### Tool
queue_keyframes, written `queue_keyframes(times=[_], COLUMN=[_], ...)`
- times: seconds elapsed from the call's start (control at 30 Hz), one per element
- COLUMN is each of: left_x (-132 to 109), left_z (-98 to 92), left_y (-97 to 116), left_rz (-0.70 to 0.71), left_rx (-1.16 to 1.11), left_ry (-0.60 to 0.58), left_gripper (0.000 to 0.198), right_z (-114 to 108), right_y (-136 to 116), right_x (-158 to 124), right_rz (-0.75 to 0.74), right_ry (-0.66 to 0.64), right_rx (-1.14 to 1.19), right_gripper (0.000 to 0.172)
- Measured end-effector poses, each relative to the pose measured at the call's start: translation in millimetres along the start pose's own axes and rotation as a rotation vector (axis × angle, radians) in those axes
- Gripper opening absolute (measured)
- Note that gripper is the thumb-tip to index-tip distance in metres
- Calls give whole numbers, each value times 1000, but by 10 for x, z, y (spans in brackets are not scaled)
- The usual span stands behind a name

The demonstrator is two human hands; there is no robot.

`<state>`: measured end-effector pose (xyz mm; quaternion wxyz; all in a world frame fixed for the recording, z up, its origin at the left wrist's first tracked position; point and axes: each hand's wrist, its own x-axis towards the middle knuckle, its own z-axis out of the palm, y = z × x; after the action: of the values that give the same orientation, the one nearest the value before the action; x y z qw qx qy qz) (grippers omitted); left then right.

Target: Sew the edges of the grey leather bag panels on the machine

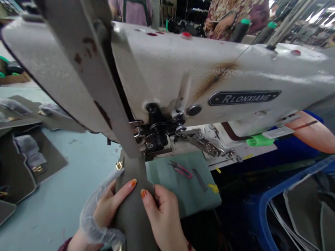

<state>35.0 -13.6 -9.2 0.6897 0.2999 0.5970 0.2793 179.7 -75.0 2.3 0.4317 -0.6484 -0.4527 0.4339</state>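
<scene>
A long grey-brown bag panel (135,224) lies in front of the sewing machine (190,69), its far end under the machine's head. My left hand (109,206) grips the panel's left edge, thumb on top. A plastic-wrapped handle (89,212) with gold-coloured metal fittings loops around my left wrist and joins the panel. My right hand (164,215) pinches the right edge, its thumb on top and fingers underneath. The needle area is partly hidden behind a slanting grey metal bar (96,68).
Thread snips (181,169) with pink handles lie on a green pad (185,193) right of the panel. A blue basket (267,196) at right holds more grey panels. Similar panels with wrapped handles (30,152) are piled at left. Two people stand behind the machine.
</scene>
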Motion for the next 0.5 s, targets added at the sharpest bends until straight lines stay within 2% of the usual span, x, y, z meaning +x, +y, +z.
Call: queue_keyframes(times=[0.2, 0.4, 0.5], left_x=[-27, 57, 101], left_z=[61, 80, 94], left_y=[76, 180, 255], left_rz=[45, 198, 191], left_rx=[11, 78, 37], left_ry=[-12, 24, 13], left_gripper=[66, 51, 54], right_z=[-21, -21, -10], right_y=[-33, -35, -77], right_x=[36, 179, 265], right_rz=[27, 10, -6], right_ry=[-24, -24, -23], right_rx=[35, 21, 38], right_gripper=[35, 34, 35])
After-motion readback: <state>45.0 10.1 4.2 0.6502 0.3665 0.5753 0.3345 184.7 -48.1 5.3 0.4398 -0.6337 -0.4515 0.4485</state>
